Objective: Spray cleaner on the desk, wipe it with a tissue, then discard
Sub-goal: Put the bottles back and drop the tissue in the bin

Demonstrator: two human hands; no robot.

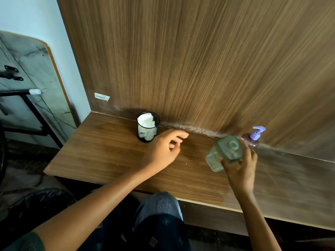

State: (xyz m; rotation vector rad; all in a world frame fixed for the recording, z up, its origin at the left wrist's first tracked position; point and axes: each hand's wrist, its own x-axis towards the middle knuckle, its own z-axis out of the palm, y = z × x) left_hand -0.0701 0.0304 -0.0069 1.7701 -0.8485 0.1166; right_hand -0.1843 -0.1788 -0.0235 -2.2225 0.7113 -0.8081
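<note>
My right hand (240, 169) grips a pale green translucent spray bottle (224, 151) and holds it tilted above the wooden desk (101, 153), near the back wall. My left hand (163, 149) hovers over the middle of the desk with loosely curled fingers and nothing in it. To its left stands a black mesh cup (147, 130) with white tissue (146, 120) stuffed inside.
A purple pump bottle (252, 139) stands against the wood-panelled back wall (199, 60), just behind the spray bottle. A black bag (39, 201) lies on the floor at the lower left. A folded table leans on the wall at far left.
</note>
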